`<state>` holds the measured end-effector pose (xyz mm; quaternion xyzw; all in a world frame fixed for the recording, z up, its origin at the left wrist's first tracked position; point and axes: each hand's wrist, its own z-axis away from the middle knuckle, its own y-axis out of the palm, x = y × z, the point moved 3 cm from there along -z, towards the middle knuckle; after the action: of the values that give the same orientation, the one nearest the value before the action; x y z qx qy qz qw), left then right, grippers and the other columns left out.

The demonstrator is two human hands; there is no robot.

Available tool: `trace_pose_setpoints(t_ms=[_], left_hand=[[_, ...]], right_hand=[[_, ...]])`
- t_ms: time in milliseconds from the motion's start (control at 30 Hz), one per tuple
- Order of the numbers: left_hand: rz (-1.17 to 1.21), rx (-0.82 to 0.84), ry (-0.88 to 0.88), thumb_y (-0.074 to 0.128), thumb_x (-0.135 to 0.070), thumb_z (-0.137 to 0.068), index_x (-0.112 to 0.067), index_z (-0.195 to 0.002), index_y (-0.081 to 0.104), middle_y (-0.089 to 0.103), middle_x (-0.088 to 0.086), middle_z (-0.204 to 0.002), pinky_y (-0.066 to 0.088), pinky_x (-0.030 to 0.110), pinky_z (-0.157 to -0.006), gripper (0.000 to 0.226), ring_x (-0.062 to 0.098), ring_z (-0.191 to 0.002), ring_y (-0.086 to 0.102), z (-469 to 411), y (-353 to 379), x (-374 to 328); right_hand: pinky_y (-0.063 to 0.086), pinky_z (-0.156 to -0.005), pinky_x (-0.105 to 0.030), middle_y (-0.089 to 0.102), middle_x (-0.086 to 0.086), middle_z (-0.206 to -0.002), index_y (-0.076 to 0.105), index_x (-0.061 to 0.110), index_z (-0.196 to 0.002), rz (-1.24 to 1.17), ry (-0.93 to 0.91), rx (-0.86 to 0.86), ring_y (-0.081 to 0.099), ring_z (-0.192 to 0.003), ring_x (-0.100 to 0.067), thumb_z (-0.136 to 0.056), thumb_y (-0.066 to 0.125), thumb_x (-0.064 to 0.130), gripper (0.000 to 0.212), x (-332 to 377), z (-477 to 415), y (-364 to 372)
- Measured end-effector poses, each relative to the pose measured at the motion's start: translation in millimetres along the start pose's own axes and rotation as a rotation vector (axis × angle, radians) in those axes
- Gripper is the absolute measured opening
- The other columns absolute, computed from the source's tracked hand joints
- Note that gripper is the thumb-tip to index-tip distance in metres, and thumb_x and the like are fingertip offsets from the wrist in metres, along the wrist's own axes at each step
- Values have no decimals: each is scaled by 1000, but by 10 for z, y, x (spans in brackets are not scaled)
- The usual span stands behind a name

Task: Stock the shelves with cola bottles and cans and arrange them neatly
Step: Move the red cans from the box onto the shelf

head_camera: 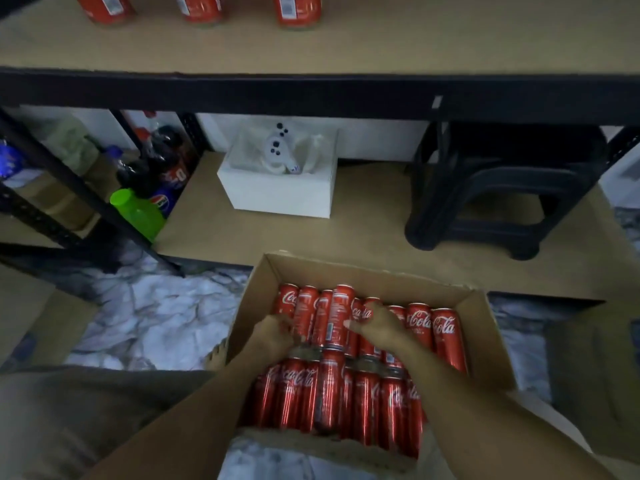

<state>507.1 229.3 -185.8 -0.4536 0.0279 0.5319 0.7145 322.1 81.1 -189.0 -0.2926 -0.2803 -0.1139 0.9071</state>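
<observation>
Fingers (285, 325) of your left hand (273, 337) curl round the raised can (341, 315) in the box (485, 327) on the floor (149, 317), your right hand (379, 323) pinching its other side. Loosely packed, its neighbours could roll, or the can could slip. I count roughly nine cans (420, 323) in the far row, eight nearer, three on the shelf (415, 46).
</observation>
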Motion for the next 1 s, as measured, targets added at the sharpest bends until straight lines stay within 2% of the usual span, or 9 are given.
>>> trace_pose_setpoints(t_ms=[67, 167, 233, 367, 567, 633, 767, 933, 1000], left_hand=[[135, 62, -90, 88, -36, -71, -26, -85, 75, 75, -6, -95, 57, 37, -92, 21, 19, -93, 72, -121, 248, 220], [170, 173, -25, 90, -30, -69, -23, -85, 68, 70, -9, -80, 56, 47, -94, 28, 29, -87, 70, -143, 644, 307], [135, 199, 2, 82, -21, -81, -15, -92, 64, 70, -4, -80, 61, 42, -84, 22, 20, -79, 70, -88, 890, 278], [315, 140, -86, 94, -35, -61, -18, -116, 53, 71, -6, -106, 58, 29, -85, 70, 9, -93, 69, -92, 1239, 312], [271, 154, -63, 89, -19, -71, -22, -116, 48, 64, -9, -100, 51, 16, -70, 61, 5, -86, 63, -99, 1213, 207], [241, 164, -43, 89, -18, -68, -20, -124, 50, 64, -11, -104, 53, 18, -75, 68, 7, -92, 63, -67, 1155, 177], [190, 139, -2, 88, -35, -47, -24, -125, 52, 66, -6, -116, 54, 42, -98, 87, 16, -110, 65, -82, 1031, 164], [130, 18, 98, 91, -26, -66, -29, -137, 43, 64, -5, -120, 48, 36, -104, 85, 16, -113, 61, 186, 352, -291], [104, -63, 125, 91, -29, -66, -30, -130, 49, 68, -6, -116, 49, 31, -100, 77, 14, -108, 64, 233, 24, -429]], right_hand=[[44, -94, -26, 58, -5, -142, 48, 13, -145, -50, 23, 6, 59, -124, -24, -88, 76, 41, 69, 30, -152, 114], [56, -94, -38, 65, -4, -131, 55, 17, -133, -108, 42, -31, 66, -111, -22, -82, 81, 45, 64, 61, -411, 271], [59, -89, -44, 66, -5, -128, 51, 16, -131, -150, 70, -77, 67, -108, -24, -76, 85, 48, 71, 28, -581, 366], [60, -85, -51, 62, -7, -133, 43, 18, -139, -191, 89, -124, 66, -112, -29, -71, 90, 43, 86, 3, -691, 463], [57, -91, -55, 61, -7, -133, 42, 22, -140, -293, 110, -91, 65, -114, -29, -73, 91, 25, 83, 22, -586, 379], [56, -94, -52, 60, -6, -135, 39, 24, -146, -274, 64, -88, 64, -115, -28, -74, 90, 23, 88, 66, -474, 277], [53, -97, -43, 57, -3, -140, 34, 27, -152, -192, -106, -82, 61, -119, -24, -76, 88, 21, 94, 206, -191, 17], [52, -94, -30, 56, 2, -141, 33, 29, -154, -196, -309, -125, 58, -121, -15, -75, 88, 14, 97, 378, 229, -340], [49, -87, -21, 58, 8, -136, 33, 33, -153, -211, -380, -171, 57, -117, -9, -77, 87, 16, 94, 417, 403, -493]])
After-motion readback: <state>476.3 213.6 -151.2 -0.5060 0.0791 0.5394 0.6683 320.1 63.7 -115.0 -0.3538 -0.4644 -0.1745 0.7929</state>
